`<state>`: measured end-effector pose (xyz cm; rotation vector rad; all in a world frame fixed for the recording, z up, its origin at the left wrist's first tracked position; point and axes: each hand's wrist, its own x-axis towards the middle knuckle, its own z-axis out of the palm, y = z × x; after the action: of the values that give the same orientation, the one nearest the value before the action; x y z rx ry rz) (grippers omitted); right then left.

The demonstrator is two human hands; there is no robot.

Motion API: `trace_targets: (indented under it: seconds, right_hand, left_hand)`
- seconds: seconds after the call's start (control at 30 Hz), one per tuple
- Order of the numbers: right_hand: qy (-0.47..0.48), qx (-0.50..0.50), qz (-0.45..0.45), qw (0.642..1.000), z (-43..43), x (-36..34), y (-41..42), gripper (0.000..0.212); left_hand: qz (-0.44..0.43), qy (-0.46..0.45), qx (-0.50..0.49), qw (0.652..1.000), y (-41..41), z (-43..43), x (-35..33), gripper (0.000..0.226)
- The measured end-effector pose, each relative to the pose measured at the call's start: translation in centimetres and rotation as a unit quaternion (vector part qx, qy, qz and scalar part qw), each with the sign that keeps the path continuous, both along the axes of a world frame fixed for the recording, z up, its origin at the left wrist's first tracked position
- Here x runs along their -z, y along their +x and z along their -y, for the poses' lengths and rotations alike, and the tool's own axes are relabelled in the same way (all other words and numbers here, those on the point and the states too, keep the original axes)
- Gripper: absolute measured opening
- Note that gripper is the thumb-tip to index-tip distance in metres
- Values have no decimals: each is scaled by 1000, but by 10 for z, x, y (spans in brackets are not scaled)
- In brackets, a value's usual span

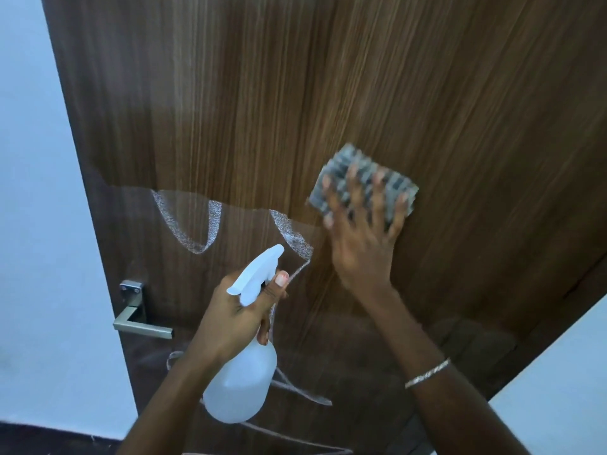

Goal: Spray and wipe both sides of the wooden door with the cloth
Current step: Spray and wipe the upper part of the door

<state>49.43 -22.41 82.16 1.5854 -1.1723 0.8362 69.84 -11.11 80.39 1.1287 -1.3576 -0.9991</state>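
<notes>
Evidently mid-wipe, the right hand presses the folded cloth flat against the wooden door with fingers spread, while the left hand grips the spray bottle ready, above the door's lower edge.

Brown wooden door filling the frame, grey checked cloth folded flat against it right of centre, white translucent spray bottle tilted at lower centre

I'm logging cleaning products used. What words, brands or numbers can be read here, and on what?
None. The spray bottle is plain white, unlabelled; the cloth, the wooden door and its handle carry no writing. The white loops on the door form no readable letters.
</notes>
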Motion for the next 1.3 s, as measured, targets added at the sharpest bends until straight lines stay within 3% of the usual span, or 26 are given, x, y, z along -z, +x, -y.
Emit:
trace_targets:
  seconds: [0.1,0.2,0.3,0.43,0.5,0.63,0.77,0.83,0.93,1.1,1.2,1.3]
  right_hand:
    - [89,-20,-154,984,-13,115,-8,82]
    - [137,-8,-251,958,-25,157,-15,88]
    - [116,-22,-217,969,-18,112,-5,86]
    - [39,-18,-38,998,-4,-3,27,59]
    - [-9,-4,8,1000,1,-38,41,53]
    - [4,-9,-13,1000,7,16,55,62]
    - [134,-46,-218,966,-4,135,40,82]
    - [164,-36,-265,949,-10,141,39,91]
    - [119,-48,-212,969,-7,87,55,78]
    - [28,-23,-25,999,8,-35,99,52]
    - [-4,-19,1,1000,13,-23,115,52]
    - [50,-50,-83,994,11,63,113,69]
  left_hand:
    - [5,-17,11,1000,11,0,2,21]
    - [7,-24,18,1000,21,4,6,24]
    - [5,-30,18,999,28,7,5,24]
    - [-17,-7,3,1000,30,8,3,24]
    - [-27,0,-3,1000,32,10,3,20]
    - [-20,-18,-9,1000,41,13,4,26]
    - [-13,-27,-16,999,55,11,2,24]
    - [-7,-19,-25,999,61,12,1,25]
    - [2,-33,-19,999,69,12,3,24]
    - [-18,-13,-24,999,84,16,10,19]
    - [-16,-11,-33,999,94,18,12,18]
    - [-23,-4,-55,998,101,15,6,15]
